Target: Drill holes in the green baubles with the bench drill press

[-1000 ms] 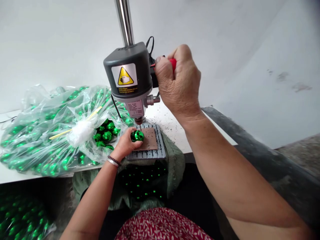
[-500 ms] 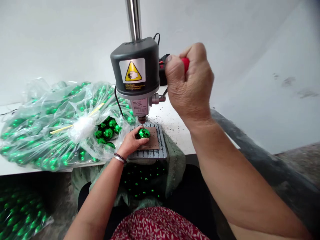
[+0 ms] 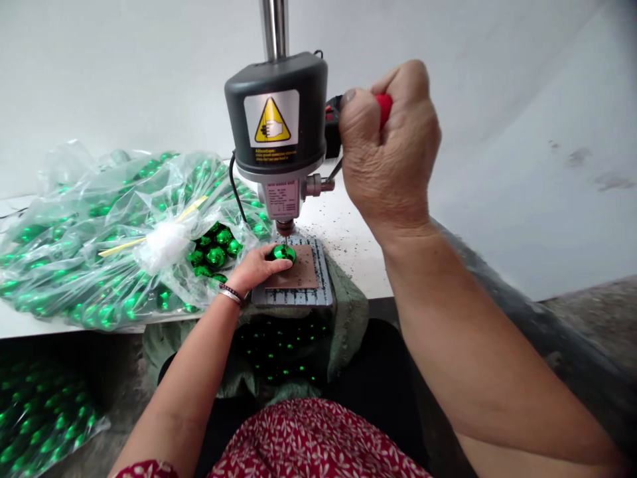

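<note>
My left hand [image 3: 256, 267] grips a shiny green ball [image 3: 284, 253] from its left side, on a brown board [image 3: 303, 271] over the drill press's grey slotted base [image 3: 324, 292]. Directly above the ball is the thin bit under the chuck [image 3: 285, 228]; whether it enters the ball is too small to tell. My right hand [image 3: 391, 143] is wrapped round the red-ended handle [image 3: 385, 111] at the right of the dark grey drill head [image 3: 276, 113].
A clear plastic bag [image 3: 168, 248] full of green balls lies left on the white table [image 3: 365, 275], its opening beside my left hand. Below the base hangs a green sack [image 3: 351, 318] with more balls. Another bag [image 3: 44, 418] is at lower left. Dark shavings dot the table.
The drill head, base and both hands appear slightly higher in the view; the drill head and right hand also appear further right. Both hands keep their holds.
</note>
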Demonstrator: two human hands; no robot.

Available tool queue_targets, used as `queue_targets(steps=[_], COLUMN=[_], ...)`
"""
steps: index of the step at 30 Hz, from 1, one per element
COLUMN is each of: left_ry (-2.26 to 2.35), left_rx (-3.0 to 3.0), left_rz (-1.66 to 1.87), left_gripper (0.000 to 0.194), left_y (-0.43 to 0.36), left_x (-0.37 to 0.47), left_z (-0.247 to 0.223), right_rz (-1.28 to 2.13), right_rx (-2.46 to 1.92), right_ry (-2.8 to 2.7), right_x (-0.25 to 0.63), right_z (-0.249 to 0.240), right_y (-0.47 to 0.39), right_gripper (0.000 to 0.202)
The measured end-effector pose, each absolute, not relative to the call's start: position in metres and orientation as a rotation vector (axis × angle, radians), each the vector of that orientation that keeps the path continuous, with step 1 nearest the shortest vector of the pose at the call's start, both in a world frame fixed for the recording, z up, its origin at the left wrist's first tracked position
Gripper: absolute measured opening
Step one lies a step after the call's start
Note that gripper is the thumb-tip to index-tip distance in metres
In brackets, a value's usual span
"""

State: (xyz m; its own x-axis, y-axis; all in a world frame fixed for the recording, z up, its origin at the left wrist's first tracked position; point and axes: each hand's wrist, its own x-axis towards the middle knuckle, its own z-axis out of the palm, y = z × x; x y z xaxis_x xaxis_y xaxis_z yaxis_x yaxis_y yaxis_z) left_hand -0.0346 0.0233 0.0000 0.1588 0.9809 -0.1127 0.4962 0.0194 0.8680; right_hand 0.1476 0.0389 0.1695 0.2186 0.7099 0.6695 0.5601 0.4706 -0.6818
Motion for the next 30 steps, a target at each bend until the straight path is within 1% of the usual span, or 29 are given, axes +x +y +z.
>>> queue_targets(steps=[3,11,14,20,27,30], left_ry=[1.516,1.662,1.645,1.602,1.558,1.556], left_rx=[1.659,1.669,1.723,1.984,1.887,1.828], left_rz=[0.724,0.814,0.820,0.762,0.765,0.809], left_gripper=[0.053,0.050,0.049,0.059,0.067,0.065], left_y=[0.022,0.016,0.018,0.021,0.020,0.017], left_x=[-0.033,-0.027,-0.030,-0.028,-0.027,-0.024], left_z=[0.002,0.000,-0.002,-0.009,-0.012,-0.012], right_rz=[0.145,0.148,0.149,0.105,0.137,0.125], right_rx=[-1.195,-1.159,-1.149,-1.123,-1.132,-1.158], right_ry=[-1.457,-1.427,-1.418,-1.401,-1.420,-1.428], right_x=[0.148,0.150,0.150,0.148,0.149,0.149], right_z=[0.170,0.168,0.166,0.165,0.167,0.168], right_y=[0.039,0.038,0.039,0.041,0.041,0.039], right_gripper=[0.029,0.025,0.024,0.026,0.025,0.025])
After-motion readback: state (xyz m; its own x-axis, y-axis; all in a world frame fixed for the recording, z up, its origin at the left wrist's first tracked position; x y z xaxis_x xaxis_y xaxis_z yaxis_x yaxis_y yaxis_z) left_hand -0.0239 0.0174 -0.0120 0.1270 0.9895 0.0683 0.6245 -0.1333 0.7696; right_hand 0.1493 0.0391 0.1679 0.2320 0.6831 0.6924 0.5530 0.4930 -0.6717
